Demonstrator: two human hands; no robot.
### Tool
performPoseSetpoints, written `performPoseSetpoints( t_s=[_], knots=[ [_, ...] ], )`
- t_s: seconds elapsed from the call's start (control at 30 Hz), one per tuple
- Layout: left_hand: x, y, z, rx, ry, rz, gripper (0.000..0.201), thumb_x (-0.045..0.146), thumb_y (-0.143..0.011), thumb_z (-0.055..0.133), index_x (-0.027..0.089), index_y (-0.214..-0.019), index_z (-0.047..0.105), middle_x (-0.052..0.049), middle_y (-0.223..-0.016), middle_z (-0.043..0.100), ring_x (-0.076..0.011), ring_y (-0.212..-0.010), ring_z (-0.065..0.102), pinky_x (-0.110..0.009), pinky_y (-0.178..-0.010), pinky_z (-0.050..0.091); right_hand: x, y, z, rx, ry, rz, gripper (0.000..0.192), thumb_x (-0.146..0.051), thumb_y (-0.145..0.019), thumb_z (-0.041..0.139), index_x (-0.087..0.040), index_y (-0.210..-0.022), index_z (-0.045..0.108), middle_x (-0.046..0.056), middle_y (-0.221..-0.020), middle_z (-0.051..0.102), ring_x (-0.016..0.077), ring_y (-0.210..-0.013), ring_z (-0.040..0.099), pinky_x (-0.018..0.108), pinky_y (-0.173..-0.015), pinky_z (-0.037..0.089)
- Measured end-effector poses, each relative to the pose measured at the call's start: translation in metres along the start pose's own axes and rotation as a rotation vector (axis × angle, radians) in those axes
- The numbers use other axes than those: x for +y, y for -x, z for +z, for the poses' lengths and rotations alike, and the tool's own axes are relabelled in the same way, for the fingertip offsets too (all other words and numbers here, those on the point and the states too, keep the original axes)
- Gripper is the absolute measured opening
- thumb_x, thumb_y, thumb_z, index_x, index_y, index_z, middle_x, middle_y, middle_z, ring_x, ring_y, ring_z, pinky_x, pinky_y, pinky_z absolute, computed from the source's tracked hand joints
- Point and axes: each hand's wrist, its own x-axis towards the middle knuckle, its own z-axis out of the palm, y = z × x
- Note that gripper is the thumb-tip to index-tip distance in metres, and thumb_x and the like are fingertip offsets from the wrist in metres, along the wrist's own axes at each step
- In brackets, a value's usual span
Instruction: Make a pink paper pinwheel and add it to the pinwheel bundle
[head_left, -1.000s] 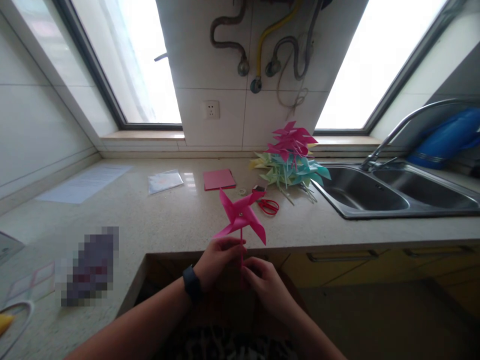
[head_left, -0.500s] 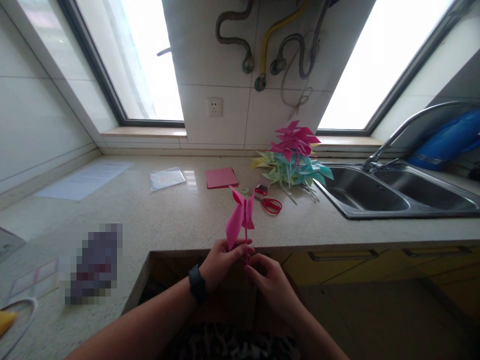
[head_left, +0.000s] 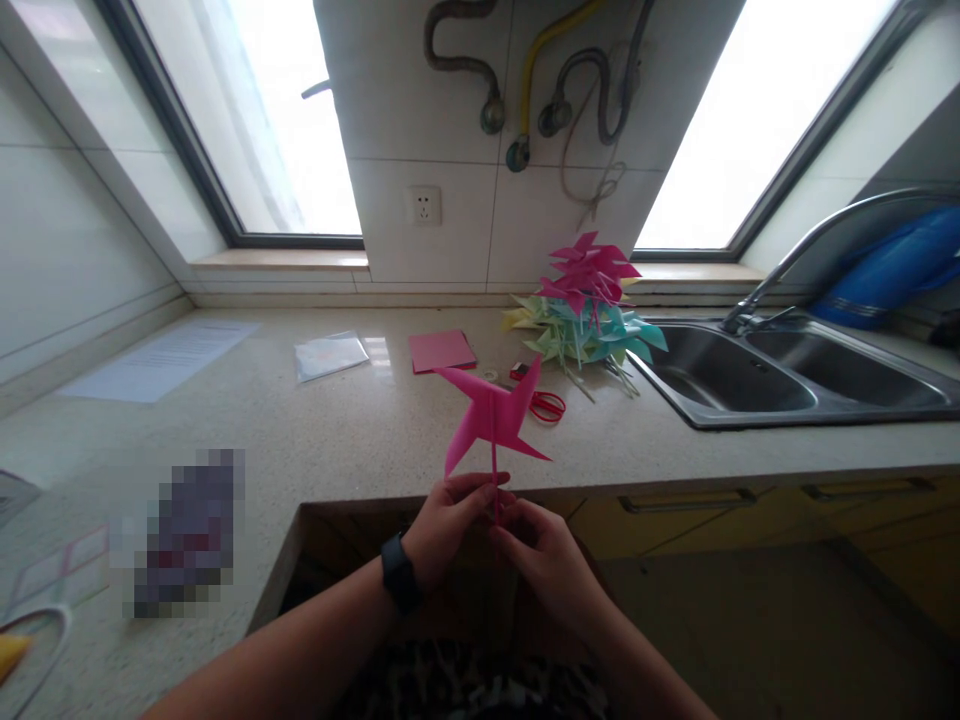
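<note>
Both forearms are bare, with no sleeves reaching the wrists. A dark, smooth-banded watch (head_left: 398,587) wraps the wrist of the left hand (head_left: 450,520), at about 8 o'clock from the hand; the right hand (head_left: 547,560) wears no ring or band that can be made out. At 6 o'clock, between the arms, a strip of clothing (head_left: 472,695) shows a dark animal-spot print in black and pale grey.

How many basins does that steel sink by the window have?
2. The near basin lies beside the heap of paper pinwheels; the far basin lies to its right, below the tap. Its right end runs out of frame.
</note>
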Motion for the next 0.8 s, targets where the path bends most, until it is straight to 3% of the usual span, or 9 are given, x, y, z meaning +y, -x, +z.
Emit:
performPoseSetpoints(
  t_s=[0.8],
  knots=[
    [-0.0086,0.0004,-0.0027,0.028,0.139,-0.027,0.035,0.038,-0.080,0.080,0.015,-0.107,0.075,-0.008,-0.091,0.075,-0.0169,-0.082,0.066,-0.030,-0.078,0.049,-0.0047,-0.0024,-0.0027,-0.041,0.035,0.002,0.020,-0.037,-0.088,0.065,-0.018,-0.081,0.064,0.000,-0.071,0.062,0.0155,-0.067,0.054,0.027,-0.064,0.043]
  ],
)
